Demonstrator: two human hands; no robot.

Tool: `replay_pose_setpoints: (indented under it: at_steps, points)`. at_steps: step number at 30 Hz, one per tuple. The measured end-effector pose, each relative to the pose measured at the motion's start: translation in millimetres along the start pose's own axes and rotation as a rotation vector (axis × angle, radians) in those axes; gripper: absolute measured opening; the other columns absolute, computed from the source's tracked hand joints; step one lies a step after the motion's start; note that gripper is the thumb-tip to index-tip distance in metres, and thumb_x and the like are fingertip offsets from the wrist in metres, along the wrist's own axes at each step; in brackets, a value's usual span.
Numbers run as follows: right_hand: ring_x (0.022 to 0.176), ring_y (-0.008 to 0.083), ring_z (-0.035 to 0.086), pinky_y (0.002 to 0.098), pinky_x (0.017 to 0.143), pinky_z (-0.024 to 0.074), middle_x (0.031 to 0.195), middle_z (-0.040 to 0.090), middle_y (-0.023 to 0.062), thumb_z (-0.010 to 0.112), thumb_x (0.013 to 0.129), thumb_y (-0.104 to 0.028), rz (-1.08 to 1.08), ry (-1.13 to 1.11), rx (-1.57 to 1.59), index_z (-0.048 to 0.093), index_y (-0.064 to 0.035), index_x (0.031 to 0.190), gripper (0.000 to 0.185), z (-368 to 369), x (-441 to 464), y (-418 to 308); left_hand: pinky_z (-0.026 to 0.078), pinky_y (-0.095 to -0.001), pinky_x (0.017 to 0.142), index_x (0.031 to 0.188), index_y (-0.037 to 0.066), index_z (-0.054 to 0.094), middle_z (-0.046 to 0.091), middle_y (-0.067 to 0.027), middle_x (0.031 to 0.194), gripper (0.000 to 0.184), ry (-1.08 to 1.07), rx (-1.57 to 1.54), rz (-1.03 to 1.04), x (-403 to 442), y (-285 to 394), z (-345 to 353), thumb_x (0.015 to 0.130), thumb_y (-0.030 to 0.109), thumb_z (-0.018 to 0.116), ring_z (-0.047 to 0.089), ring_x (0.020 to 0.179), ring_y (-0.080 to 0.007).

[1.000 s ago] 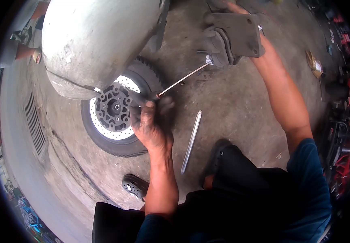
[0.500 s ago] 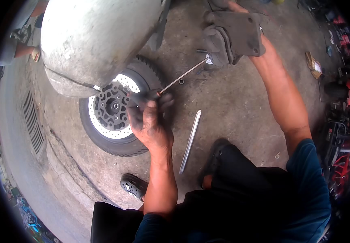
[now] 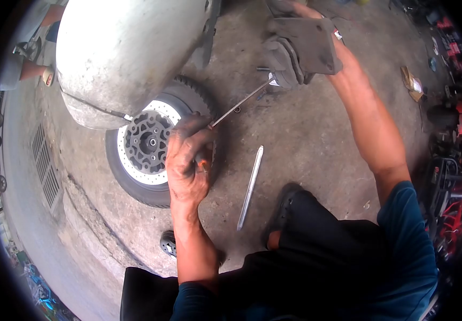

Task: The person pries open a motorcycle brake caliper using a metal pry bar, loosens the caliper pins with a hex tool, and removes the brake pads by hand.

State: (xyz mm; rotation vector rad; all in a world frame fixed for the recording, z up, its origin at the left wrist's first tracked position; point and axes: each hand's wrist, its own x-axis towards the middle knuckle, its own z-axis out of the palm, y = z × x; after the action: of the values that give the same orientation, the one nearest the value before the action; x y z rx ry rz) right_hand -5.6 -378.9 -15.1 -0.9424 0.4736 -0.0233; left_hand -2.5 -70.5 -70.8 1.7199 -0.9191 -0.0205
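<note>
My left hand [image 3: 187,158] is closed around a screwdriver, its orange handle showing below the fingers. The thin metal shaft [image 3: 241,102] runs up and right, its tip meeting the lower left side of a dark, dirty brake caliper [image 3: 284,61]. That caliper, with a flat plate [image 3: 311,45] on its right side, is held up off the floor in my right hand [image 3: 301,9]. Most of the right hand's fingers are hidden behind it. Under the left hand lies a wheel [image 3: 148,142] with a drilled brake disc and black tyre.
A dusty white vehicle panel [image 3: 124,53] overhangs the wheel. On the concrete lie a silver metal bar [image 3: 251,187], a small ring-shaped part [image 3: 237,110] and a torn packet [image 3: 413,84]. A floor grate [image 3: 46,166] is at left. Another person's leg [image 3: 32,69] shows far left.
My left hand has turned on the screwdriver, its wrist shifting left and its fingers wrapping over the handle. The caliper in my right hand has moved slightly left.
</note>
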Motion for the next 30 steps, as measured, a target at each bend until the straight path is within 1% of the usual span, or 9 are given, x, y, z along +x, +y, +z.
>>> replay_pose_setpoints:
  at_steps: [2,5,8,13,16,20,21,26,30]
  points:
    - [0.072,0.0208,0.064,0.0343,0.065,0.0563,0.087,0.065,0.0084,0.059,0.089,-0.031,-0.016,0.009,-0.028,0.062,-0.0044,0.104,0.031,2,-1,0,0.045,-0.0336,0.083,0.092,0.001,0.065,0.062,-0.014,0.107,0.013,-0.098,0.271,0.201,9,1,-7,0.09,0.013,0.059,0.057,0.102,-0.0257]
    - [0.075,0.0209,0.064,0.0344,0.066,0.0563,0.088,0.065,0.0084,0.059,0.089,-0.03,0.003,-0.015,-0.044,0.062,-0.0039,0.107,0.032,-3,5,1,0.048,-0.0354,0.084,0.099,-0.002,0.064,0.064,-0.0154,0.106,0.021,-0.097,0.033,0.089,4,-10,-7,0.086,0.015,0.063,0.061,0.097,-0.0264]
    - [0.076,0.0208,0.065,0.0341,0.067,0.0564,0.089,0.065,0.0081,0.058,0.09,-0.029,-0.009,-0.014,-0.058,0.062,-0.0037,0.108,0.032,1,5,2,0.05,-0.0305,0.077,0.099,-0.003,0.064,0.066,-0.0157,0.095,0.018,0.044,-0.596,-0.707,5,12,-3,0.086,0.007,0.059,0.064,0.086,-0.0253]
    - [0.079,0.0206,0.065,0.0344,0.069,0.0563,0.09,0.065,0.0082,0.057,0.091,-0.028,-0.034,-0.075,0.003,0.062,-0.0035,0.106,0.03,11,2,2,0.055,-0.0369,0.046,0.105,-0.008,0.053,0.063,-0.0214,0.081,0.026,0.057,-1.102,-0.784,8,4,-10,0.083,0.006,0.058,0.064,0.059,-0.031]
    - [0.082,0.0207,0.066,0.0363,0.071,0.0563,0.094,0.066,0.0085,0.056,0.091,-0.029,0.039,-0.133,0.056,0.062,-0.0038,0.109,0.032,0,7,3,0.054,-0.0384,0.043,0.107,-0.009,0.054,0.063,-0.0209,0.084,0.03,0.188,-1.199,-0.898,5,-4,1,0.087,0.013,0.059,0.064,0.059,-0.0304]
    - [0.081,0.0214,0.066,0.0373,0.07,0.0568,0.096,0.066,0.0085,0.057,0.09,-0.03,-0.002,-0.071,0.005,0.062,-0.005,0.112,0.033,-6,2,4,0.053,-0.0344,0.061,0.136,-0.005,0.035,0.063,-0.0196,0.081,0.06,0.362,-0.398,-0.582,1,4,30,0.09,0.022,0.063,0.062,0.064,-0.0255]
    - [0.081,0.0215,0.066,0.0372,0.07,0.0568,0.096,0.066,0.0084,0.057,0.09,-0.03,-0.044,-0.025,0.004,0.062,-0.0053,0.112,0.034,-6,1,6,0.052,-0.0334,0.074,0.145,-0.001,0.021,0.064,-0.018,0.093,0.076,0.285,-0.302,-0.581,-1,9,26,0.088,0.022,0.067,0.063,0.077,-0.0249]
    - [0.082,0.0215,0.065,0.0358,0.069,0.0559,0.1,0.065,0.0083,0.058,0.089,-0.034,-0.012,-0.016,-0.03,0.061,-0.0058,0.115,0.039,-16,4,3,0.049,-0.0353,0.082,0.143,0.0,0.028,0.064,-0.015,0.105,0.078,-0.013,0.191,-0.113,-14,-9,14,0.08,0.014,0.073,0.061,0.1,-0.0265]
    - [0.08,0.0197,0.064,0.0307,0.065,0.0523,0.099,0.066,0.0061,0.059,0.087,-0.041,-0.072,0.143,-0.27,0.062,-0.01,0.116,0.042,-8,-2,5,0.048,-0.0356,0.082,0.131,-0.001,0.049,0.066,-0.0147,0.101,0.062,-0.033,0.183,-0.22,-15,-18,7,0.077,0.015,0.075,0.061,0.089,-0.0264]
